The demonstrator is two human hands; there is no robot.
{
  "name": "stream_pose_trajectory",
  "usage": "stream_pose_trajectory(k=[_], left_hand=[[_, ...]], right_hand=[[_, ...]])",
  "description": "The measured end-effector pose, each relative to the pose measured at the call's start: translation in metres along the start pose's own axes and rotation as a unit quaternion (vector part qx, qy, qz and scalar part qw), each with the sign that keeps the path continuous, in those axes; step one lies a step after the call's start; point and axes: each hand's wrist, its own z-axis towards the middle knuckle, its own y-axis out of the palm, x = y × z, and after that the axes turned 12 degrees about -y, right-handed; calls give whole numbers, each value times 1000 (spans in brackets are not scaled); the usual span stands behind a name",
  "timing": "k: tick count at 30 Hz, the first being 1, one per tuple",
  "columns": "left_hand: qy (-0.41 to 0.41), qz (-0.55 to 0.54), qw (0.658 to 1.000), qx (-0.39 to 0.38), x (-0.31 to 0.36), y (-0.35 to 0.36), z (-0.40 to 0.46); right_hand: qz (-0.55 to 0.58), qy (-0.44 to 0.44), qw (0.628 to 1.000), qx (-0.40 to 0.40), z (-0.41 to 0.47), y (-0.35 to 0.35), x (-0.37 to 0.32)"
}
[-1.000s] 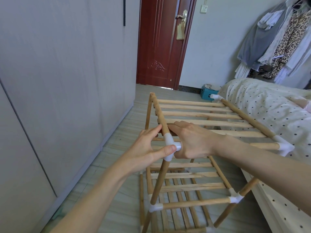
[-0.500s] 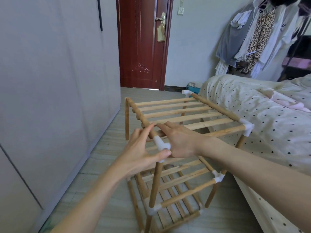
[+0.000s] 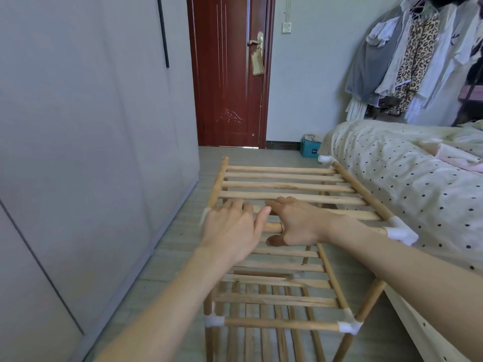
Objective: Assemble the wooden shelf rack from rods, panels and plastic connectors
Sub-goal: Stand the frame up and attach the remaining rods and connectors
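One rack [image 3: 285, 194], two hands [image 3: 230, 231] (five white connectors [image 3: 400, 231]).

Below your hands, the tiled floor [image 3: 167, 262] carries the wooden rack [image 3: 282, 325] on its legs; beyond your grip, near the door, a small teal box [image 3: 309, 149] sits on that same floor beside the bed [image 3: 407, 178]

Rack [image 3: 282, 194] fills middle of floor strip; bed [image 3: 407, 184] presses against its right side, no gap I can see there. Left: open floor [image 3: 180, 231] between rack and wardrobe [image 3: 78, 152]. Far: clear floor to door [image 3: 227, 74]; blue box [image 3: 309, 148] at far right.
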Motion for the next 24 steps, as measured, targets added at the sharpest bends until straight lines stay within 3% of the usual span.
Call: stream_pose_trajectory(k=[7,12,17,24], left_hand=[[5,-41,995,-86,-3,10,27],[-4,-41,997,-69,-8,15,29],[0,-38,999,11,-3,15,25],[-11,-22,1000,18,-3,13,27]], right_hand=[[-21,41,998,45,-13,6,16],[-31,22,997,63,-10,6,16],[-41,16,997,66,-10,7,16],[-57,20,996,72,-7,6,14]])
